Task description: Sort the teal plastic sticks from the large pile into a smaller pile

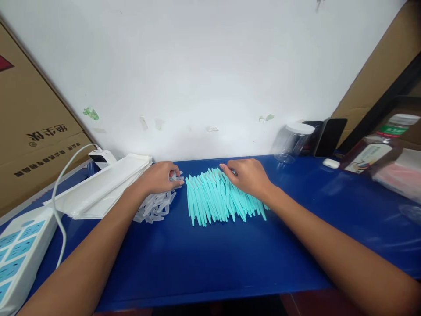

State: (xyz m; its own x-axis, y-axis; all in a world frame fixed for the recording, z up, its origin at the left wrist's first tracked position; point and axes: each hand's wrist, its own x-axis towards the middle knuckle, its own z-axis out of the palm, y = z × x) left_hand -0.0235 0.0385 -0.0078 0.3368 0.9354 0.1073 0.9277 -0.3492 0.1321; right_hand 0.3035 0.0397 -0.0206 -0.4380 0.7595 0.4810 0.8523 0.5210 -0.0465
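A spread of slim turquoise eyebrow razors lies side by side on the blue table, pointing roughly away from me. My right hand rests over their far ends, fingers curled under and thumb along the side; whatever they grip is hidden. To the left is a small heap of translucent plastic caps. Over the far part of this heap, my left hand curls its thumb and fingers around a few caps. A narrow strip of blue table separates caps and razors.
White plastic bags lie left of the caps, beside a white device with a cable. A power strip sits at the near left. At right stand a clear jar, dark phones and a bottle. A white wall bounds the back.
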